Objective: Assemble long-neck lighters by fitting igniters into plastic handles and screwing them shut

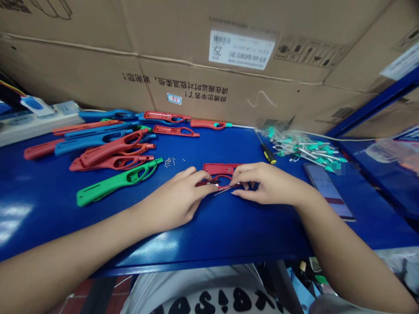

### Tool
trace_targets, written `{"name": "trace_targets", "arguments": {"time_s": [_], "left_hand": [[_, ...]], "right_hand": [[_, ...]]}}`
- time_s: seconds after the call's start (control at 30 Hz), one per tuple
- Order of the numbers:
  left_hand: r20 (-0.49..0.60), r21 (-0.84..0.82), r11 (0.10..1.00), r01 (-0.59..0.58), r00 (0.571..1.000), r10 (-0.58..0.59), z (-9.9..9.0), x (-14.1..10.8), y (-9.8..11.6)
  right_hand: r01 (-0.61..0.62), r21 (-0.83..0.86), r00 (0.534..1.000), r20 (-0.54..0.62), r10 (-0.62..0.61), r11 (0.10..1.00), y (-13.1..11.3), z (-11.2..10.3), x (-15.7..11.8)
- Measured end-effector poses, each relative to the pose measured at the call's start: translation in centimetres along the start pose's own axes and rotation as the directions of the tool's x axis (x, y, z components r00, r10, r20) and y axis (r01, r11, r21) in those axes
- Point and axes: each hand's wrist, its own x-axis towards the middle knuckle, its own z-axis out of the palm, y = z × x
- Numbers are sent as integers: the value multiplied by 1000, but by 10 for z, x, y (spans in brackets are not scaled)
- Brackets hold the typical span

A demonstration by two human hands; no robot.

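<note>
My left hand (183,196) pinches the left end of a red lighter casing half (223,177), which lies low over the blue table. Thumb and forefinger meet at a small dark and metallic part there. At the other end, the bent fingers of my right hand (262,183) close on the same casing half. A thin metal piece (222,191) sticks out between the two hands; its kind is unclear. Just behind lies another red casing half (214,168), partly covered by my right hand. Small screws (168,162) are scattered beyond my left hand.
Red, blue and green lighter casings (108,183) pile up at the left, near a white power strip (62,115). A yellow-black screwdriver (269,155), metal tubes with green ends (310,152) and a phone (327,187) lie at the right. Cardboard boxes (98,48) wall off the back.
</note>
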Motion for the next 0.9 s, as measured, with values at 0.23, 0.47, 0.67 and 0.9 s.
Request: {"name": "trace_targets", "arguments": {"time_s": [0.23, 0.47, 0.67, 0.9], "left_hand": [[-9, 111, 994, -5, 1000, 6, 1, -2, 0], [-43, 176, 984, -32, 998, 40, 3, -3, -6], [-124, 116, 992, -41, 991, 55, 4, -4, -8], [-105, 97, 995, 9, 995, 1, 0, -2, -4]], "right_hand": [[-139, -48, 869, -485, 99, 989, 8, -8, -5], [-644, -118, 502, -811, 301, 756, 72, -43, -37], [-776, -102, 439, -796, 417, 623, 108, -38, -44], [-786, -207, 532, -707, 466, 582, 110, -22, -14]]}}
